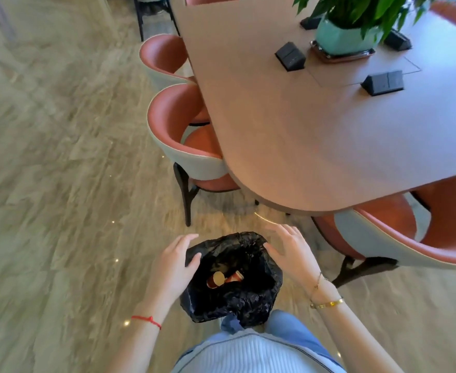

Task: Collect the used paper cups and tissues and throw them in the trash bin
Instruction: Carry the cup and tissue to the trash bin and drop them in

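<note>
A trash bin lined with a black plastic bag (251,305) stands on the floor right in front of me. Two red-brown paper cups (222,279) lie on their sides at its bottom. My left hand (174,265) hovers over the bin's left rim, fingers spread, holding nothing. My right hand (292,251) hovers over the right rim, also spread and empty. No tissues can be seen in the bin.
A long brown table (288,130) stretches ahead on the right, carrying a potted plant (348,25) and black socket boxes (290,56). Orange-and-white chairs (183,135) are tucked along its left side, another chair (423,235) at the near right. Marble-patterned floor (59,184) spreads to the left.
</note>
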`<state>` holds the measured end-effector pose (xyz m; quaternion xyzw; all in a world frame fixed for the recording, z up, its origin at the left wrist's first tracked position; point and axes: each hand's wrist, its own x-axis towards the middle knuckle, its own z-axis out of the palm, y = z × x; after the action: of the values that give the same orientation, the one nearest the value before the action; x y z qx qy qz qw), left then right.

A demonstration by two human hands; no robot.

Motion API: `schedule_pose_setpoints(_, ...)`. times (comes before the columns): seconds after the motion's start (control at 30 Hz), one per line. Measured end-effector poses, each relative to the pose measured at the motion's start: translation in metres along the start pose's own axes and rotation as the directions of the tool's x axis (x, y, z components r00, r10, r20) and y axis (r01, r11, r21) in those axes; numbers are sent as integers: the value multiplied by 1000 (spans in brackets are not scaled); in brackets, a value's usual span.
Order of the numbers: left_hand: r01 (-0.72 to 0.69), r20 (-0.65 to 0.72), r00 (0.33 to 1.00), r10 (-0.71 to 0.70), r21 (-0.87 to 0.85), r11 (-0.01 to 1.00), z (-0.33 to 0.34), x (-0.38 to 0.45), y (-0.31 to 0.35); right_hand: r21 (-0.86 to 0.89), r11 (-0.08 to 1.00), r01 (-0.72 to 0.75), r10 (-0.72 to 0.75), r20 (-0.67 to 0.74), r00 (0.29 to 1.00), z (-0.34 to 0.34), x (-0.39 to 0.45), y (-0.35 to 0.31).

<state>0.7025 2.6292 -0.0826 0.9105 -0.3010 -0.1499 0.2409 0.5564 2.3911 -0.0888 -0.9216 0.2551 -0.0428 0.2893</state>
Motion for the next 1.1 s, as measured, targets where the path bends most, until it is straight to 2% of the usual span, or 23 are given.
schedule_pose_setpoints(0.23,-194,112,975,192,9,981,3,12,40,45,986,-163,168,-176,970,-31,-69,19)
schedule_pose_setpoints(0.47,-444,179,881,438,-6,896,26,14,122,119,932,-344,364,-325,873,-65,-152,51)
schedule_pose_setpoints(0.6,-578,238,782,576,-67,813,53,3,185,182,884,-431,466,-409,784,-84,-204,77)
schedule_pose_setpoints(0.8,-705,314,634,707,-141,695,115,-37,282,271,812,-516,577,-496,649,-113,-295,126)
schedule_pose_setpoints(1.1,-781,387,445,808,-274,561,223,-120,429,364,662,-656,714,-573,403,-170,-439,214)
